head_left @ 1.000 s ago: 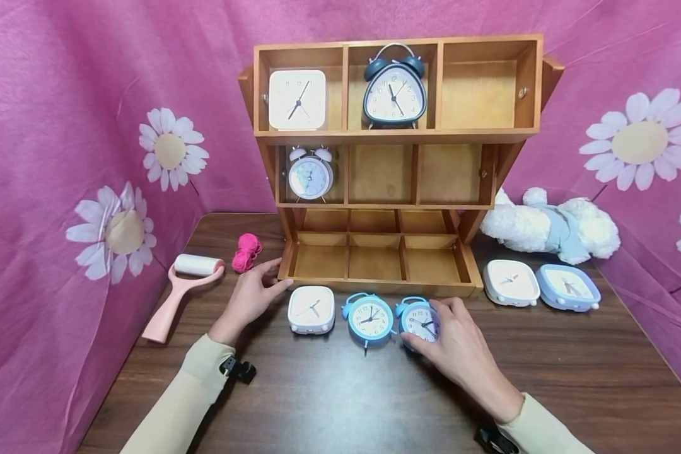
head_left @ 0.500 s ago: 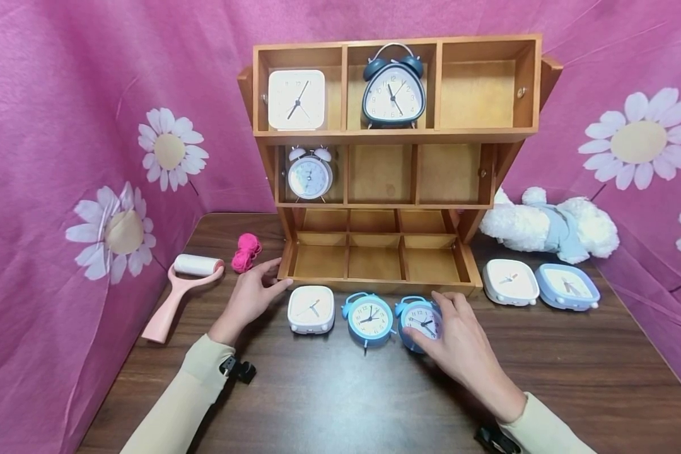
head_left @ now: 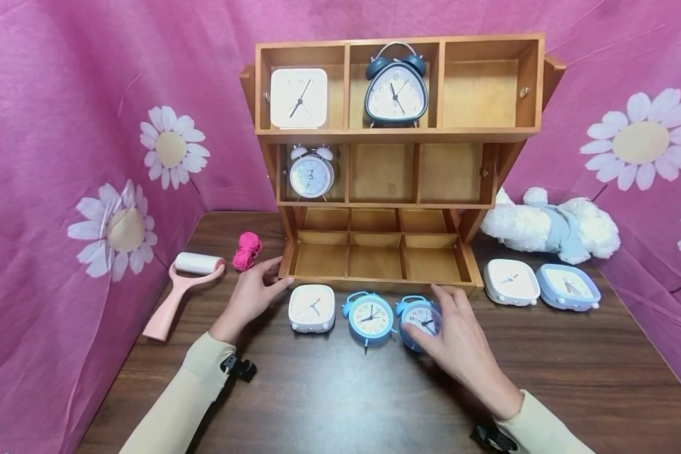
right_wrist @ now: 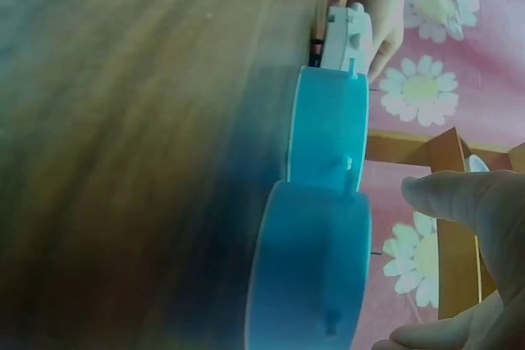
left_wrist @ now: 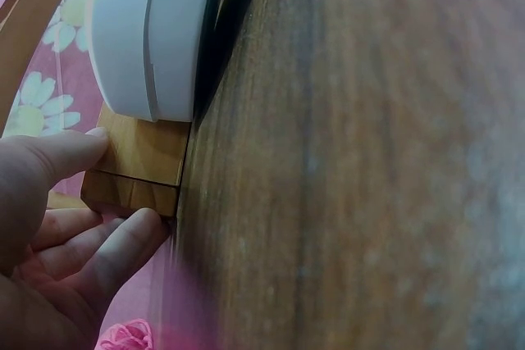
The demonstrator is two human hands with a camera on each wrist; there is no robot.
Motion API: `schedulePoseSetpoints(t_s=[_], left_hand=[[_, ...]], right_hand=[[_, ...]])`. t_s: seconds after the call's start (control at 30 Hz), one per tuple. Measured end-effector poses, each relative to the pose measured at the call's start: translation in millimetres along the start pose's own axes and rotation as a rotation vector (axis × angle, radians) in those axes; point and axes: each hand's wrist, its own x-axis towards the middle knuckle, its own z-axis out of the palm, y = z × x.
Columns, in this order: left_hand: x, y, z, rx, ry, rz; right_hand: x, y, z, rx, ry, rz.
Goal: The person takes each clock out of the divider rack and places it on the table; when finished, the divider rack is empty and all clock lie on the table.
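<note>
My left hand (head_left: 252,297) holds the front left corner of a wooden shelf unit (left_wrist: 141,149), thumb on its front and fingers at its side. My right hand (head_left: 465,347) hovers over the right side of a light-blue twin-bell alarm clock (head_left: 413,337), thumb and fingers spread; the right wrist view shows a gap between them and the blue clock (right_wrist: 312,268). Left of it, on the table, lie a matching light-blue alarm clock (head_left: 370,319) and a white square clock (head_left: 312,308), all faces up.
The shelf bears a white square clock (head_left: 298,98), a dark triangular alarm clock (head_left: 396,94) and a white twin-bell clock (head_left: 311,176). White (head_left: 511,282) and blue (head_left: 569,287) square clocks lie right, before a plush toy (head_left: 550,227). Pink yarn (head_left: 246,251) and a lint roller (head_left: 181,287) lie left.
My right hand's fingers have come off the right-hand light-blue clock and spread slightly, rising a little away from it. The left hand stays at the shelf corner.
</note>
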Motion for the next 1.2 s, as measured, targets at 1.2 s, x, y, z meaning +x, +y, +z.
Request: schedulePoseSetpoints(t_s=[1.2], left_hand=[[-0.3, 0.7, 0.8, -0.004, 0.012, 0.013]], right_hand=[[63.3, -65, 18, 0.386, 0.127, -0.313]])
